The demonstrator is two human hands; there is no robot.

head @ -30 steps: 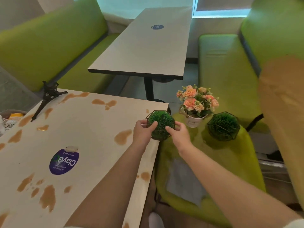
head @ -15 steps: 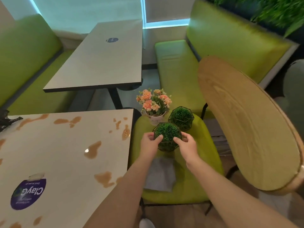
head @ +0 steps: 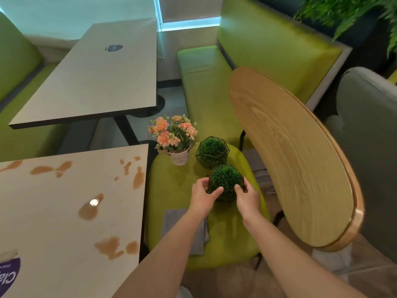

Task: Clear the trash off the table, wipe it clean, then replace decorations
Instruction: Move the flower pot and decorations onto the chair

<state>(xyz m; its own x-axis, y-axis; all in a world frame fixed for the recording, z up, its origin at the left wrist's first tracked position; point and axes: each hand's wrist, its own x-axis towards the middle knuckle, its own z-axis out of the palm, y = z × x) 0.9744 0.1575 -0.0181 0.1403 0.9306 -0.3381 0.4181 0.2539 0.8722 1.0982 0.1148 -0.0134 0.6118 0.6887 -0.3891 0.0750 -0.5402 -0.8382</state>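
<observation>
On chair seat (head: 171,190), right of counter (head: 64,211): flower pot (head: 180,157) at back, two grass balls (head: 211,152) (head: 226,179) beside it, cloth (head: 178,216) in front.

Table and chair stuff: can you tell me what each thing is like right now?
Table: dirty, brown spill patches.
Near grass ball: both hands around it, low over the chair seat.
Left hand: holds the ball.
Right hand: holds the ball.
Far grass ball: resting on the seat.
Flower pot: upright on the seat.
Grey cloth: lying flat on the seat.
</observation>
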